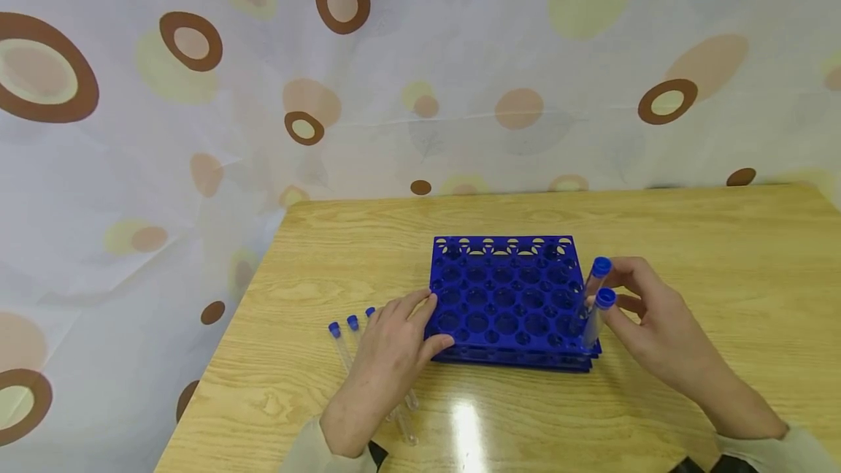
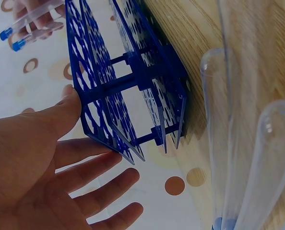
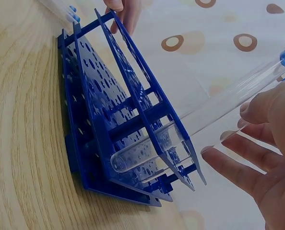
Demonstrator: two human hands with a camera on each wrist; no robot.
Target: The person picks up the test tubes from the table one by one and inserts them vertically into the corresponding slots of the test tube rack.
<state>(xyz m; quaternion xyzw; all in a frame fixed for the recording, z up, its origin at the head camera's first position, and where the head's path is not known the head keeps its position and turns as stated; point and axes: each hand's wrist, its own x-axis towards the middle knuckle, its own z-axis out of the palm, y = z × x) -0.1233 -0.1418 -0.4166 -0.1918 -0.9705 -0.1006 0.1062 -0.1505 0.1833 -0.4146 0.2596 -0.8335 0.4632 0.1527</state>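
Wood-grain tabletop [image 1: 690,239] beneath a blue rack [image 1: 504,345], with two capped tubes [image 1: 593,321] through the top plate at its right end
Nearest, loose tubes [image 1: 342,351] partly hidden by the left hand [image 1: 388,356], with fingers extended, touching the rack's left end; about the capped tubes, bent fingers of the right hand [image 1: 663,341], pinching or merely touching, cannot tell; probably light, stiff, slippery, perhaps fragile, so best held just below the caps; beyond, smooth shiny wood, then a spotted cloth [image 1: 460,42]

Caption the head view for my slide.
Left hand touching the rack; right hand at two capped tubes in it.
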